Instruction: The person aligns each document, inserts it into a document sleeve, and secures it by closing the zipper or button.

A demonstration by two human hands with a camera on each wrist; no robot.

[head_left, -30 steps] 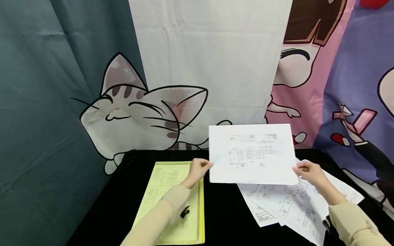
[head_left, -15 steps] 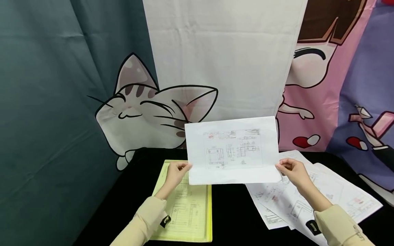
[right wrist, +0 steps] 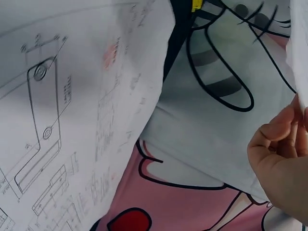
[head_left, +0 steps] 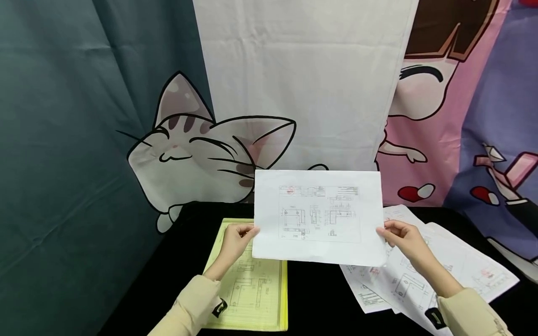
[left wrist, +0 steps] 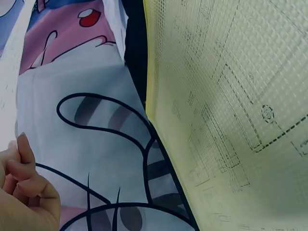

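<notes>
A white sheet with printed drawings (head_left: 318,214) is held up above the table in the head view, its printed side facing the camera. The left hand (head_left: 236,240) pinches its left edge near the lower corner, and the right hand (head_left: 405,239) pinches the right edge. In the left wrist view the left hand (left wrist: 29,187) has its fingertips on the sheet's edge (left wrist: 8,96). The right wrist view shows the right hand (right wrist: 284,154) gripping the sheet's edge (right wrist: 301,53), fingers bent.
A yellow-green mesh folder (head_left: 256,298) with a drawing inside lies on the black table cloth (head_left: 313,298) at the left. Several loose printed sheets (head_left: 458,266) overlap at the right, partly under the right forearm. Cartoon-printed curtains (head_left: 307,84) hang behind.
Over the last second the held sheet has moved left with both hands relative to the folder, its print turning clearer. Since half a second ago, its top edge has levelled and dropped slightly.
</notes>
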